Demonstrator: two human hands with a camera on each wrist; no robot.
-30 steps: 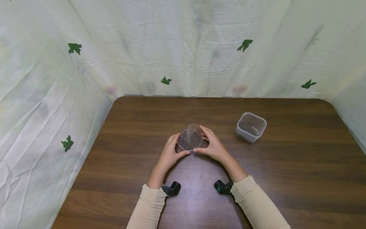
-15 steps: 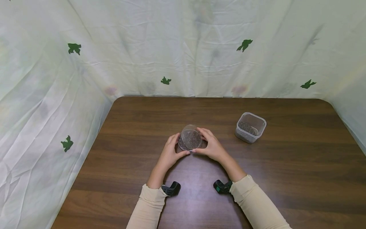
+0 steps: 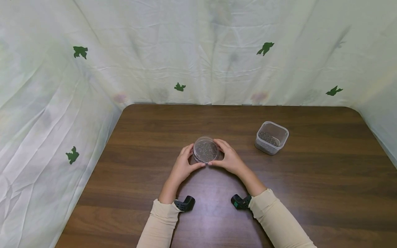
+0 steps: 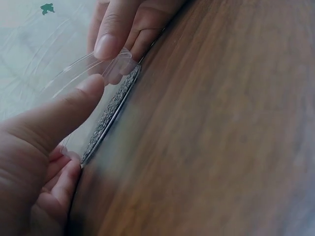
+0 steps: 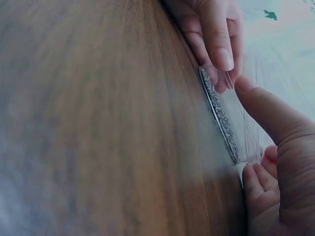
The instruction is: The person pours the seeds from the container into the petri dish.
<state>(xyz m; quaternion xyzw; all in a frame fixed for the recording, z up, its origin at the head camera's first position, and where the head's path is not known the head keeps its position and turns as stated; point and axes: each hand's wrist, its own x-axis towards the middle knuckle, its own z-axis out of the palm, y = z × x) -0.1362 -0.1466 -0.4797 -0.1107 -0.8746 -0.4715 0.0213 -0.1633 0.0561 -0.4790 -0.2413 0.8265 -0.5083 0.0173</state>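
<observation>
A clear round petri dish (image 5: 228, 139) stands on the table, holding a layer of small dark grains (image 5: 216, 105). Its transparent lid (image 3: 205, 138) lies over the top, slightly offset toward the far side in the head view. Both wrist views show the lid's edge above the grains. My left hand (image 3: 181, 167) curves round the left side of the dish, thumb at the near rim. From the right, my right hand (image 3: 232, 160) grips the lid between thumb and fingers. The two thumb tips nearly meet at the front.
To the right and farther back stands a square clear plastic container (image 3: 272, 138) with more dark grains inside. The brown wooden table (image 3: 149, 127) ends at a pale cloth backdrop (image 3: 204, 62) with green bird shapes. A black wrist camera sits at each cuff.
The lid has gone from tilted at the dish's right side to nearly flat over it, moving left and down. My right hand shifted slightly left with it; my left hand stayed about the same.
</observation>
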